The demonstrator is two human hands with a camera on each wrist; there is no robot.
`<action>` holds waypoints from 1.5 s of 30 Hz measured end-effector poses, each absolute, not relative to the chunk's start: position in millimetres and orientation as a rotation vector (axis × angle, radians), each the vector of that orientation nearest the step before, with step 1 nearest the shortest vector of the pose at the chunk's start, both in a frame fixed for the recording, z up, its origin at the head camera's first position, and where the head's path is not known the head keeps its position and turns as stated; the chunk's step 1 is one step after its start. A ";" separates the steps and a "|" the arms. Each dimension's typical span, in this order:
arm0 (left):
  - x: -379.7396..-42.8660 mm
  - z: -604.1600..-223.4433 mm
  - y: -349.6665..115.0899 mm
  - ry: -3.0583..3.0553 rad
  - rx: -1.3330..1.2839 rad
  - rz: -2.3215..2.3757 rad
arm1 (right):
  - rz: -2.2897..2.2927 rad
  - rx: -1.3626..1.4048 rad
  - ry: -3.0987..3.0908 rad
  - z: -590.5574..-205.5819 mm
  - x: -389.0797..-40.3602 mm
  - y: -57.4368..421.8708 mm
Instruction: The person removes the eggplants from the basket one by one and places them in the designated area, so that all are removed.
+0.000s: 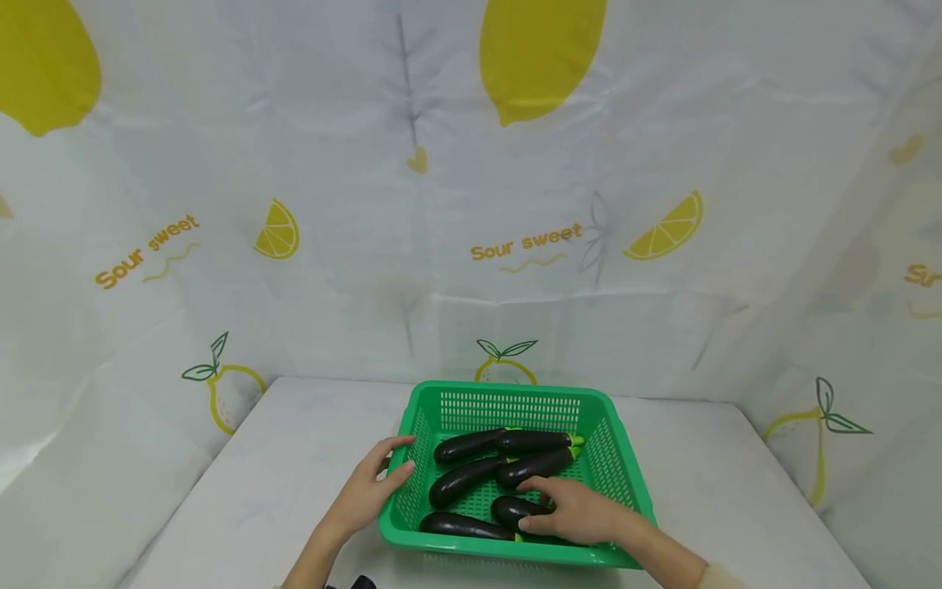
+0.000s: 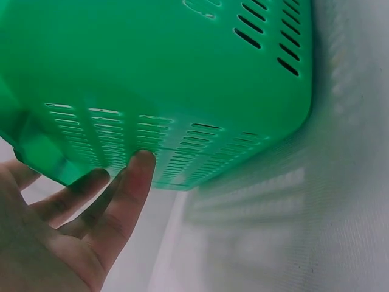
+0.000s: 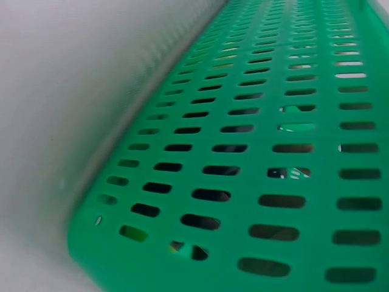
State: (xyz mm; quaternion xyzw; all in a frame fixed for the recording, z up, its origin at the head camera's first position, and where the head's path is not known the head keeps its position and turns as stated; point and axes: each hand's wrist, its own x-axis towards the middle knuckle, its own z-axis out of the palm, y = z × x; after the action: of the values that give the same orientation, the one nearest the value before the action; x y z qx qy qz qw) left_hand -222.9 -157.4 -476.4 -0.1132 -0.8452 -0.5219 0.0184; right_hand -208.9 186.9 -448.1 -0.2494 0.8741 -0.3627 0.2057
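Observation:
A green plastic basket (image 1: 515,391) with slotted walls holds several dark, glossy eggplants. My left hand (image 1: 368,489) holds the basket's left rim, thumb and a finger on top. In the left wrist view, its other fingers (image 2: 130,185) lie against the outer wall, just under the rim. Inside the basket, at the front right, my right hand (image 1: 577,514) grips an eggplant (image 1: 509,510), thumb on the near side and fingers on the far side. That eggplant's right part is hidden beneath the hand. In the right wrist view, the slotted wall (image 3: 243,137) hides the hand.
Two eggplants lie at the back, one an eggplant (image 1: 531,442) with a green stem. Another eggplant (image 1: 465,525) lies along the front wall. The basket stands on a white table (image 1: 257,474). A lemon-print sheet (image 1: 331,204) hangs behind. A small black object (image 1: 364,582) shows at the bottom edge.

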 end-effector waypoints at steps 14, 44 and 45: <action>-220.9 -475.2 -156.5 -2.601 -0.394 -1.643 | -1.002 -0.777 2.449 -453.9 -213.3 185.4; -225.4 -471.5 -157.1 -2.615 -0.383 -1.663 | -1.106 -0.770 2.635 -395.9 -183.9 209.3; -225.6 -472.0 -156.7 -2.612 -0.386 -1.667 | -1.101 -0.770 2.647 -393.4 -183.0 211.1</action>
State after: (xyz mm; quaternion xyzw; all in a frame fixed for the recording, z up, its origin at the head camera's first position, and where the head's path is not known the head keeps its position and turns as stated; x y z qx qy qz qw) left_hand -225.6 -156.7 -472.0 -0.1236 -0.8365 -0.5338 0.0095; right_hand -183.0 211.1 -393.4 -0.2584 0.8884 -0.3695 0.0864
